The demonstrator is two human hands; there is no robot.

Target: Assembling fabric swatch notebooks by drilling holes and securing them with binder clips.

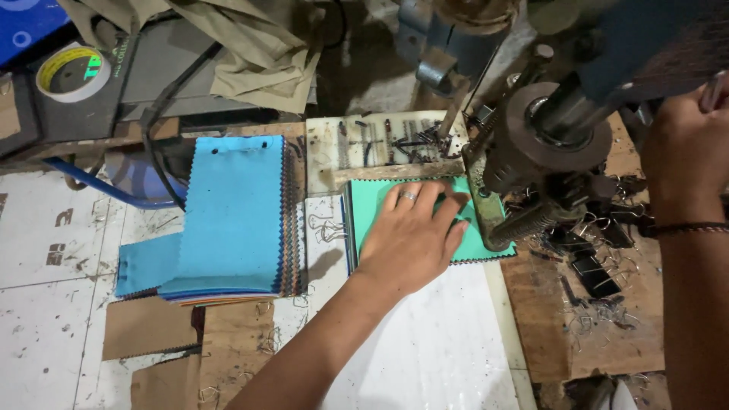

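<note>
The worktop [425,364] is scuffed white, with a heavy metal machine [554,144] rising just right of the left hand [410,235]. That hand lies flat, fingers spread, pressing a stack of teal fabric swatches [372,209] whose far edge sits under the machine. Left of it stands a taller blue swatch pile [231,212]. The right hand [683,144] rests against the machine; its grip cannot be told. Black binder clips [596,273] lie between the hands.

My reach is open over the white desk [425,342]; machine [547,152] blocks right, blue swatch stack [235,212] left.
</note>
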